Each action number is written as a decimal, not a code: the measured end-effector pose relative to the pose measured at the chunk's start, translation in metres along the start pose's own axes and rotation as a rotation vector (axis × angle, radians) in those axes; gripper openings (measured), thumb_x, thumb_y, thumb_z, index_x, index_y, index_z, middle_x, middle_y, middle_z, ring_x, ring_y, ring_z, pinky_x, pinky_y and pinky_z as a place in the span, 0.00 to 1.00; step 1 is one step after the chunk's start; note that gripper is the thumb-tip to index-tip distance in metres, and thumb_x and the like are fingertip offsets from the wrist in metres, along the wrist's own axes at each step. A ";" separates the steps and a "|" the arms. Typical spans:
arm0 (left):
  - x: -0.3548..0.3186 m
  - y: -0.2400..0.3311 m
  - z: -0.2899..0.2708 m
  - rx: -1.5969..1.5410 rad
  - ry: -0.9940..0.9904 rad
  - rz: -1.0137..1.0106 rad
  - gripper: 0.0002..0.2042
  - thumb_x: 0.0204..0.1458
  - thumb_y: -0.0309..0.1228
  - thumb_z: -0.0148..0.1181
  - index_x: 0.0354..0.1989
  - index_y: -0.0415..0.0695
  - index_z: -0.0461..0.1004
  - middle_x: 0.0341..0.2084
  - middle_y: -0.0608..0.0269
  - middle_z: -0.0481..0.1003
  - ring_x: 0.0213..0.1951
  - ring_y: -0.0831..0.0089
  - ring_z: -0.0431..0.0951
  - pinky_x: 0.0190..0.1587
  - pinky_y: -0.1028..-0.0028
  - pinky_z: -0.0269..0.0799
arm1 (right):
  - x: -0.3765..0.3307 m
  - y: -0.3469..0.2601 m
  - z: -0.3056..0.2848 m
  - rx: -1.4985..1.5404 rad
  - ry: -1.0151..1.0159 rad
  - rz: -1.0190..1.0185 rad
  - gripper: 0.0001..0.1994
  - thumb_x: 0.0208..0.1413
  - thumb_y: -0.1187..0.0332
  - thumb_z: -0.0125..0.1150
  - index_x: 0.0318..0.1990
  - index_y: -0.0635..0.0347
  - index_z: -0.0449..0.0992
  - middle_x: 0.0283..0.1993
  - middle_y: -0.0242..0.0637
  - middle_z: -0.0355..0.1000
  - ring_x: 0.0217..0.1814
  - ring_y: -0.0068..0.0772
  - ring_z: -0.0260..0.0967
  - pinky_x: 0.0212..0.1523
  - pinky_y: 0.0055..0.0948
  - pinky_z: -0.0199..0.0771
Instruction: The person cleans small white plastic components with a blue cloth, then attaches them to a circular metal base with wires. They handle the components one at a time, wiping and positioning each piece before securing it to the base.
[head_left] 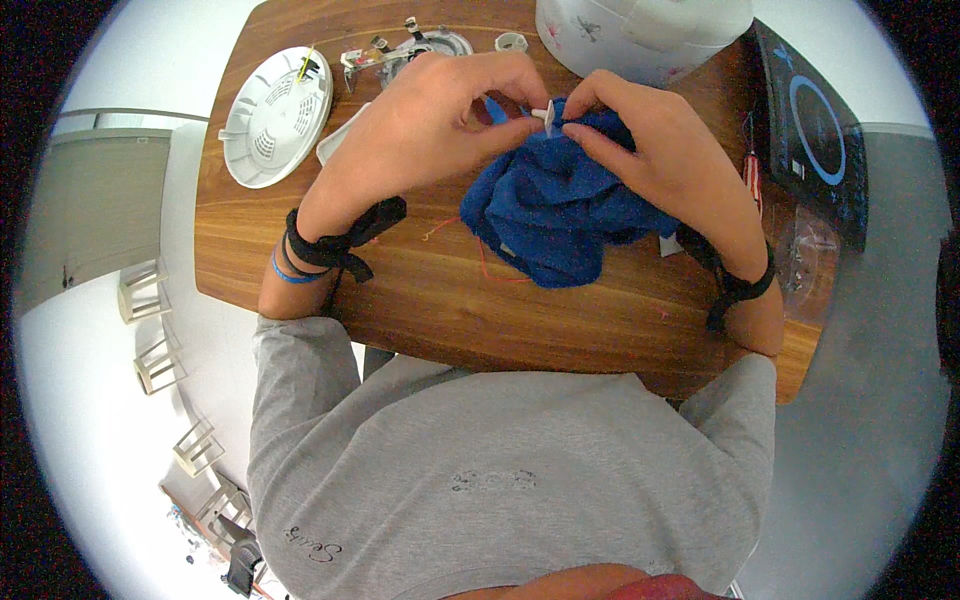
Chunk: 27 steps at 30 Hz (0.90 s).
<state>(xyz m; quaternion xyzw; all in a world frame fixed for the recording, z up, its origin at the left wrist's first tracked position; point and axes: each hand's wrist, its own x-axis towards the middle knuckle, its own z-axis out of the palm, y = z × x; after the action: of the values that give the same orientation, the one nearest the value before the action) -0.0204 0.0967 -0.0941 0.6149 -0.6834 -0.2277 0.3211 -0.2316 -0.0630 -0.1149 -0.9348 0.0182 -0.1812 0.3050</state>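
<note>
Small white piece (546, 116) is at the far edge of the blue cloth (560, 205), pinched by the nearly closed fingers of the left hand (440, 115); the right hand (665, 130) has its fingers bent close together just beside it, their exact hold impossible to tell. On the wooden surface (430, 290), a white round cover (272, 112) lies left of the cloth.

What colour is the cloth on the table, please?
The cloth is deep blue, showing best in the head view.
</note>
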 end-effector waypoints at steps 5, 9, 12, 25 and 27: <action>-0.001 0.001 0.002 0.003 0.003 0.026 0.09 0.58 0.24 0.71 0.46 0.41 0.81 0.38 0.61 0.85 0.39 0.70 0.88 0.43 0.70 0.83 | -0.001 0.001 0.004 -0.045 0.025 -0.022 0.11 0.65 0.64 0.67 0.48 0.57 0.74 0.39 0.50 0.79 0.43 0.59 0.80 0.43 0.50 0.79; -0.001 0.002 0.005 0.009 0.013 0.027 0.08 0.58 0.24 0.71 0.45 0.42 0.82 0.37 0.61 0.85 0.38 0.71 0.87 0.41 0.69 0.83 | 0.001 -0.005 0.003 -0.036 0.043 -0.057 0.11 0.65 0.64 0.67 0.47 0.57 0.75 0.39 0.49 0.79 0.43 0.58 0.80 0.43 0.51 0.79; -0.001 0.001 0.006 0.003 0.014 0.049 0.08 0.59 0.24 0.71 0.46 0.42 0.81 0.37 0.61 0.85 0.37 0.71 0.87 0.40 0.69 0.83 | 0.001 -0.005 0.002 -0.048 0.027 -0.046 0.10 0.65 0.64 0.67 0.47 0.56 0.75 0.38 0.49 0.79 0.43 0.58 0.80 0.43 0.50 0.79; -0.001 -0.005 0.008 0.087 0.043 0.100 0.10 0.58 0.27 0.72 0.45 0.42 0.79 0.34 0.58 0.82 0.38 0.68 0.85 0.41 0.66 0.80 | 0.002 -0.011 0.000 0.013 0.127 0.054 0.11 0.66 0.66 0.67 0.48 0.58 0.73 0.41 0.51 0.79 0.44 0.61 0.79 0.44 0.50 0.79; -0.001 -0.006 0.008 0.081 0.051 0.103 0.10 0.57 0.27 0.72 0.45 0.42 0.79 0.34 0.58 0.82 0.38 0.68 0.85 0.40 0.66 0.80 | 0.002 -0.013 -0.003 -0.002 0.088 0.046 0.11 0.65 0.67 0.67 0.48 0.59 0.73 0.42 0.50 0.78 0.45 0.61 0.79 0.45 0.49 0.79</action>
<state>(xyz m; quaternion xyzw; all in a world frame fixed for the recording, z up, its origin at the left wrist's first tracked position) -0.0221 0.0957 -0.1043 0.5969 -0.7144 -0.1672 0.3247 -0.2315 -0.0549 -0.1042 -0.9256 0.0533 -0.2150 0.3069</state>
